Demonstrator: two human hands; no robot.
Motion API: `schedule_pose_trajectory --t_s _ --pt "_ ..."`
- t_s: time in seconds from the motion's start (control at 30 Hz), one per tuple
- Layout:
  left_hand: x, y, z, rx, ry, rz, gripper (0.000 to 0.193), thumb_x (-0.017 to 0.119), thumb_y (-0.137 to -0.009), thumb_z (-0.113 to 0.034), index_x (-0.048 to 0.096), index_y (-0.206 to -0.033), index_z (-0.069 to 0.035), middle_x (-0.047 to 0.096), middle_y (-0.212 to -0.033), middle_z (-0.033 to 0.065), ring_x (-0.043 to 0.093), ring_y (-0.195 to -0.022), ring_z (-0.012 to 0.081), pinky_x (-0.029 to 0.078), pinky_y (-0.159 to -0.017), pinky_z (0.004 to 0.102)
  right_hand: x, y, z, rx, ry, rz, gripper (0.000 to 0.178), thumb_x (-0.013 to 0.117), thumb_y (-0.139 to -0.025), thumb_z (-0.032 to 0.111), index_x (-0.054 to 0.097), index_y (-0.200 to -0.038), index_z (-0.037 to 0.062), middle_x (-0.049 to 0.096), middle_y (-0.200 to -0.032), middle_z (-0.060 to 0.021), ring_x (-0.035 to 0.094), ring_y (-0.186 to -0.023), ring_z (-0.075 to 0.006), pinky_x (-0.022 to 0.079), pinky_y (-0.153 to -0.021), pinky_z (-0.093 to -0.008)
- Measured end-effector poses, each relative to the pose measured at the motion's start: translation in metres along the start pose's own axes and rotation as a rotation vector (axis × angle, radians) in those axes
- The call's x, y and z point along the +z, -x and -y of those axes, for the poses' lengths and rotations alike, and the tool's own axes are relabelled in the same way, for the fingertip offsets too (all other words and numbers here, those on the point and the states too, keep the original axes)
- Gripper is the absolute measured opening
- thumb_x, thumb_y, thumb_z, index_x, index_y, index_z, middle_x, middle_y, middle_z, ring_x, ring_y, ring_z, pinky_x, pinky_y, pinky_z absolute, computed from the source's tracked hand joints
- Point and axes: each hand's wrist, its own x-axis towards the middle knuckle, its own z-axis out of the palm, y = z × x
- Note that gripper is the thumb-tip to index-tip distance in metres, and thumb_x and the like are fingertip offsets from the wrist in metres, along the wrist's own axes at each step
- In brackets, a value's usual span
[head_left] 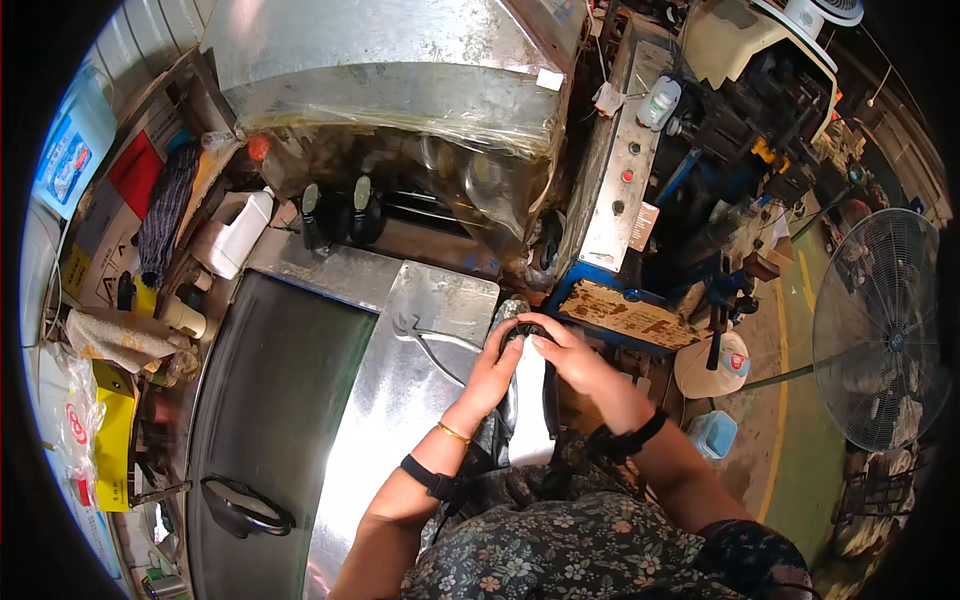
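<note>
In front of my body is a black shoe (pixel 530 400) with a white underside facing up, its far end pointing away from me. My left hand (pixel 493 372) is closed around the left side of that far end, thumb on the underside. From the right, my right hand (pixel 572 360) grips the same end, its fingers curled over the tip. The fingertips of both hands nearly meet there. Metal pincers (pixel 432 345) lie on the bare metal plate (pixel 440 290) just left of my left hand. A black shoe part (pixel 246 507) rests on the dark conveyor belt (pixel 285 370).
Beyond the belt stands a large metal hood (pixel 390 90) with dark shoe forms (pixel 362 210) under its edge. On the right are a machine with a button panel (pixel 618 190), a floor fan (pixel 885 330), and a blue bin (pixel 712 434). A white jug (pixel 232 233) stands left.
</note>
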Motion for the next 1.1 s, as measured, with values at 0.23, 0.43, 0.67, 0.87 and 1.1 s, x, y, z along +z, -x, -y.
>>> schedule_pose_trajectory --t_s 0.23,0.43,0.67,0.87,1.1 --pt "0.009 0.011 -0.028 0.159 -0.179 0.075 0.088 0.086 -0.069 -0.025 0.039 -0.139 0.000 0.050 -0.131 0.0196 0.050 -0.121 0.0273 0.042 -0.101 0.0376 -0.021 0.008 0.013 0.089 -0.677 0.224 0.042 0.051 -0.099 0.018 0.046 -0.137 0.0029 0.051 -0.135 -0.0083 0.050 -0.123 -0.0215 0.037 -0.106 -0.0355" --pt "0.056 0.063 -0.131 0.630 -0.299 0.574 0.065 0.075 -0.080 -0.026 0.049 -0.135 -0.004 0.046 -0.143 0.0196 0.039 -0.135 0.0383 0.030 -0.111 0.0472 -0.072 0.082 0.094 0.129 -0.129 0.287 0.064 0.065 -0.089 0.038 0.047 -0.138 0.0008 0.054 -0.134 -0.0110 0.049 -0.125 -0.0216 0.033 -0.109 -0.0368" --pt "-0.053 0.051 -0.010 0.262 -0.767 -0.035 0.037 0.071 -0.082 -0.019 0.064 -0.115 -0.003 0.061 -0.123 0.0185 0.058 -0.113 0.0381 0.048 -0.097 0.0412 -0.077 0.196 -0.022 0.634 -0.612 -0.507 0.051 0.056 -0.089 0.038 0.058 -0.122 -0.0013 0.066 -0.113 -0.0169 0.064 -0.105 -0.0330 0.050 -0.097 -0.0455" --pt "-0.139 0.124 0.021 0.129 -0.972 -0.437 0.029 0.065 -0.082 -0.014 0.066 -0.109 -0.004 0.062 -0.118 0.0218 0.060 -0.109 0.0385 0.049 -0.093 0.0418 -0.027 0.150 -0.054 0.393 -0.782 -0.460 0.058 0.048 -0.094 0.045 0.051 -0.132 0.0008 0.060 -0.127 -0.0163 0.059 -0.114 -0.0311 0.046 -0.102 -0.0433" --pt "-0.126 0.259 0.009 -0.086 -0.901 -0.637 0.028 0.064 -0.084 -0.011 0.065 -0.111 -0.003 0.059 -0.124 0.0225 0.057 -0.114 0.0399 0.048 -0.097 0.0420 0.030 -0.132 -0.005 -0.035 -0.788 -0.244 0.046 0.063 -0.093 0.029 0.054 -0.129 0.0003 0.059 -0.129 -0.0091 0.055 -0.118 -0.0220 0.040 -0.103 -0.0366"
